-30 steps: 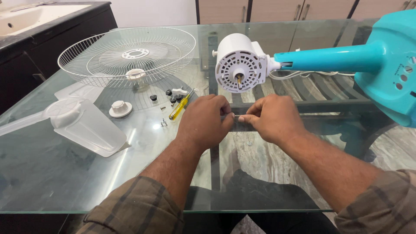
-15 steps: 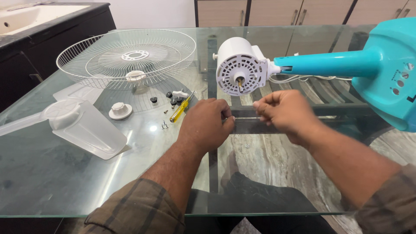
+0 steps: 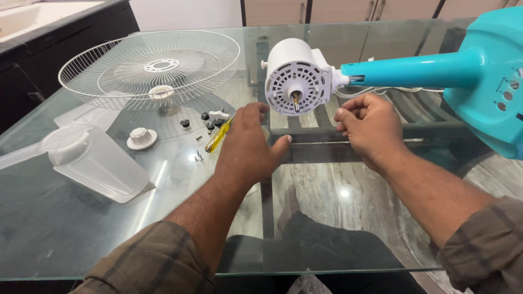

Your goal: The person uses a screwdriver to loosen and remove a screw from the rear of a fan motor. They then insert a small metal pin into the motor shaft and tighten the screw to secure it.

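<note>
A: Hands have parted since a second ago. They were pressed together low over the glass surface (image 3: 65, 239), pinching something small between them. Now the left hand (image 3: 248, 149) has lifted toward the white motor housing (image 3: 297, 76) and the right hand (image 3: 370, 128) has drawn back to its right, just under the teal neck (image 3: 414, 69).

B: State of the fingers?

A: Left: released, spread loosely, nothing in them, tips close below the motor's face, not touching as far as I can see. Right: curled in, thumb against the forefinger, as if pinching a small piece. The piece itself is too small to make out; cannot say for certain that anything is held.

B: And the motor?

A: Lying on its side with the fan stand, its face turned to the camera, the bare shaft (image 3: 295, 100) sticking out at the middle. The teal base (image 3: 490, 81) sits at far right.

B: What does the change mean?

A: My reading: the fiddling between the two hands is finished and attention has moved to the motor's front.

B: Loose parts?

A: Wire guard (image 3: 150, 68) and clear blade (image 3: 92, 163) lie well to the left. White cap (image 3: 141, 138), yellow screwdriver (image 3: 218, 136), black knobs and small screws (image 3: 197, 157) sit between, untouched.
</note>
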